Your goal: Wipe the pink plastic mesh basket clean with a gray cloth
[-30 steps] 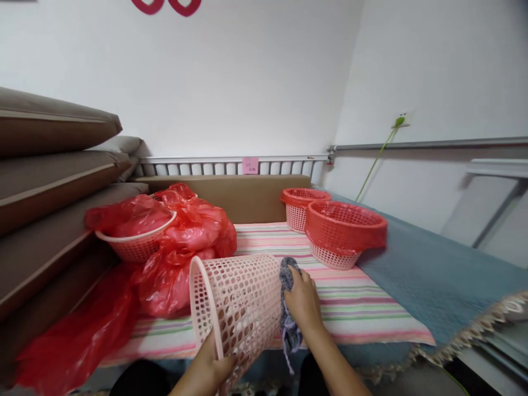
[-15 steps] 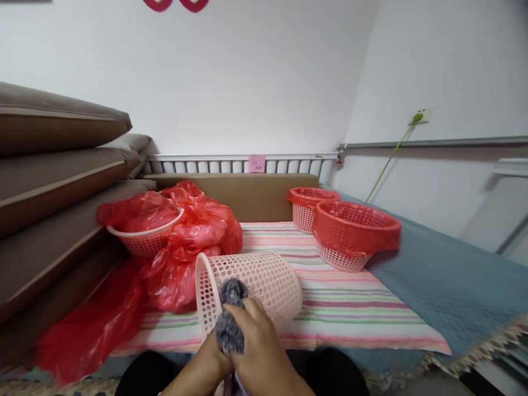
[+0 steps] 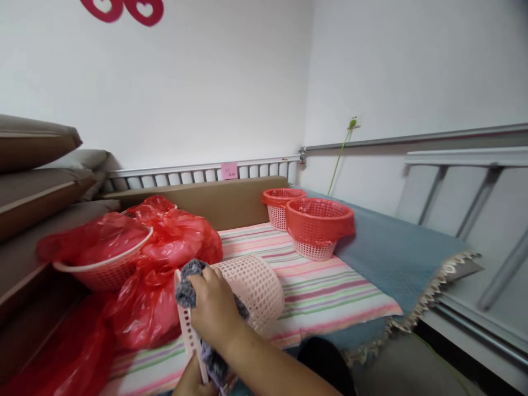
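Note:
A pale pink plastic basket (image 3: 262, 289) with round holes lies on its side in front of me, its mouth turned to the left. My right hand (image 3: 216, 308) is closed round a fuzzy grey cloth (image 3: 187, 294), which it presses over the basket's rim. Part of that cloth hangs down along the basket, between my two forearms. Low at the bottom edge, my left hand (image 3: 193, 379) grips the near part of the rim; most of its fingers are hidden.
Red plastic bags (image 3: 181, 236) and a bag-lined basket (image 3: 111, 269) lie at the left, beside stacked cushions (image 3: 37, 187). Two red-lined baskets, one nearer (image 3: 315, 250) and one farther (image 3: 276, 215), stand back right on the striped cloth (image 3: 342, 294). A radiator (image 3: 173, 176) lines the wall.
My view has turned to the right. My right hand has moved the cloth up onto the basket's rim, and my left hand has come apart from it to the rim's near part.

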A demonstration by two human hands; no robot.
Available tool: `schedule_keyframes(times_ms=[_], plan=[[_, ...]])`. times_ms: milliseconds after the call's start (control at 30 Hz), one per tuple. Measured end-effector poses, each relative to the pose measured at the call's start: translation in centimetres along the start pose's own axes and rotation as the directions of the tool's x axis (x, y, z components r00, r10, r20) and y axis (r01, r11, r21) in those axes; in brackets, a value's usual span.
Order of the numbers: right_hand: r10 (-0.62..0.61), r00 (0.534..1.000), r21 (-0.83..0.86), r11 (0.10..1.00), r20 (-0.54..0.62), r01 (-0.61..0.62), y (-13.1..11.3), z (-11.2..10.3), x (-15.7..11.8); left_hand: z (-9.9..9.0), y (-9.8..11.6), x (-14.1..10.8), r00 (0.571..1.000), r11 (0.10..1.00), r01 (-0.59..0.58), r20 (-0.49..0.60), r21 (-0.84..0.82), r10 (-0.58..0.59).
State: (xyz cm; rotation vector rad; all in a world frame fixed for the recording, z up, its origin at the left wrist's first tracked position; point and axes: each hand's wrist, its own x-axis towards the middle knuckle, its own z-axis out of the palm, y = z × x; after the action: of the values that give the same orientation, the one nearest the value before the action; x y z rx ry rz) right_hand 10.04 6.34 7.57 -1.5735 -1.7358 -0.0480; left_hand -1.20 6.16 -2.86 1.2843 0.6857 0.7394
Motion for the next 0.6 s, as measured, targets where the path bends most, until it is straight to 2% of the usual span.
schedule_keyframes(times_ms=[100, 200, 267, 333, 400, 500, 533, 600], plan=[[-0.014, 1.000, 0.031, 0.999, 0.010, 0.014, 0.0, -0.1, -2.8, 0.4, 1.4, 0.2, 1.000, 1.000, 0.025, -0.006, -0.001, -0.025], [-0.033, 0.999, 0.019, 0.999, 0.016, 0.032, 1.2, -0.4, -5.2, 1.3, 1.9, 0.3, 1.000, 0.997, 0.028, 0.005, -0.067, -0.028], [0.019, 1.000, -0.039, 0.999, 0.002, -0.019, 3.4, -0.8, -6.0, 1.8, 1.6, 0.1, 1.000, 0.993, 0.001, 0.009, -0.117, 0.000], [0.123, 0.992, -0.144, 0.981, -0.037, -0.128, 6.6, -1.6, -6.3, 1.9, 1.1, -0.1, 1.000, 0.986, 0.009, 0.018, -0.164, -0.006], [0.259, 0.960, -0.266, 0.923, -0.103, -0.278, 10.6, -2.7, -6.5, 2.0, 0.7, -0.4, 0.998, 0.980, 0.054, 0.042, -0.193, -0.046], [0.478, 0.856, -0.360, 0.777, -0.197, -0.517, 15.7, -4.1, -6.7, 2.1, 0.6, -0.6, 0.995, 0.971, 0.074, 0.077, -0.228, -0.058], [0.518, 0.828, -0.368, 0.742, -0.214, -0.560, 16.6, -4.3, -6.7, 2.1, 0.8, -0.5, 0.996, 0.970, 0.067, 0.077, -0.232, -0.050], [0.530, 0.818, -0.366, 0.732, -0.223, -0.575, 16.9, -4.3, -6.8, 2.1, 1.2, -0.3, 0.997, 0.972, 0.055, 0.070, -0.230, -0.040]])
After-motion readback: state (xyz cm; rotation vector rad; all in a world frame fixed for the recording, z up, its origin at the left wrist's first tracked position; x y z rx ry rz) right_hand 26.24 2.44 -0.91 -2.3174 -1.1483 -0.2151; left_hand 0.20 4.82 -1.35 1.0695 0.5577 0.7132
